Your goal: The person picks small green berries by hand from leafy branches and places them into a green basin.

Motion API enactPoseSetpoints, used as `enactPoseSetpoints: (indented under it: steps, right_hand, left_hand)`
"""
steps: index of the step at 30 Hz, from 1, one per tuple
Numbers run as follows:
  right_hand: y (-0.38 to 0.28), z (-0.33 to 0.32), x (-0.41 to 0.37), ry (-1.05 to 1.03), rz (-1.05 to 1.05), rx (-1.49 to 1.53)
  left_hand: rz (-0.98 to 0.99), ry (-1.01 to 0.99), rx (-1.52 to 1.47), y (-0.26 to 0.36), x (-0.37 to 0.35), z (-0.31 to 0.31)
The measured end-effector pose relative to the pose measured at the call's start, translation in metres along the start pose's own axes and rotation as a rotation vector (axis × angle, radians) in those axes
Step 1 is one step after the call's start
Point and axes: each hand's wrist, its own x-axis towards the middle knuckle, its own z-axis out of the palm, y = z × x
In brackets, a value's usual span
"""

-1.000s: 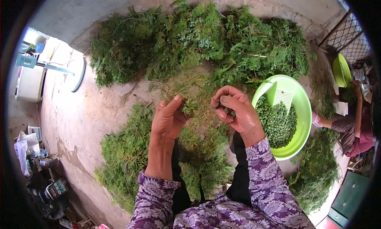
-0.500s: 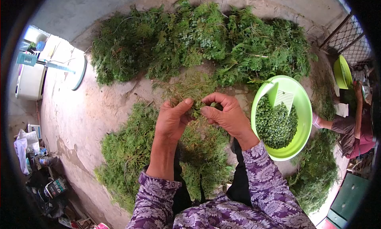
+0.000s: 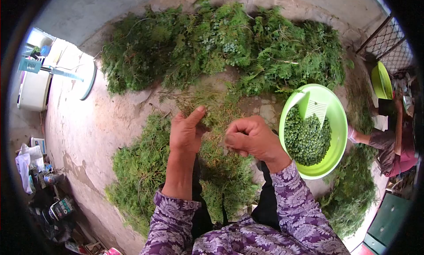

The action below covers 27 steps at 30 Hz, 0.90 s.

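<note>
Head view: left hand [image 3: 187,133] is pinching a leafy sprig [image 3: 208,110] between thumb and fingers, with the sprig sticking up just above the fingertips, over the middle of the floor. Right hand [image 3: 251,138] is just beside it, clenched into a fist; I cannot tell whether anything is inside. Both hands hover over a loose pile of greenery [image 3: 141,166] in front of the knees. Green basin [image 3: 336,118] is near the right hand, holding small green berries [image 3: 307,140] and a white scoop [image 3: 314,109]. A big heap of branches [image 3: 221,43] runs across the far side on the concrete floor [image 3: 84,131]. Another person [image 3: 384,142] is at the right edge, well apart.
</note>
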Motion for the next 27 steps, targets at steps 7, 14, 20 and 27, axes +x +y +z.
enactPoseSetpoints:
  steps: [7, 14, 20, 27]
  right_hand:
    - [0.006, -0.015, 0.003, 0.065, -0.066, 0.617]
    - [0.009, -0.008, 0.007, 0.097, -0.026, 0.488]
    - [0.019, -0.010, 0.012, 0.105, 0.000, 0.445]
    - [0.021, 0.005, 0.017, 0.380, -0.263, -0.395]
  left_hand:
    - [-0.256, -0.012, -0.156, -0.006, 0.004, -0.009]
    - [-0.311, 0.006, -0.212, -0.009, 0.003, -0.006]
    - [-0.313, -0.051, -0.229, -0.006, 0.001, -0.007]
    - [-0.253, -0.072, -0.214, -0.009, 0.002, -0.002]
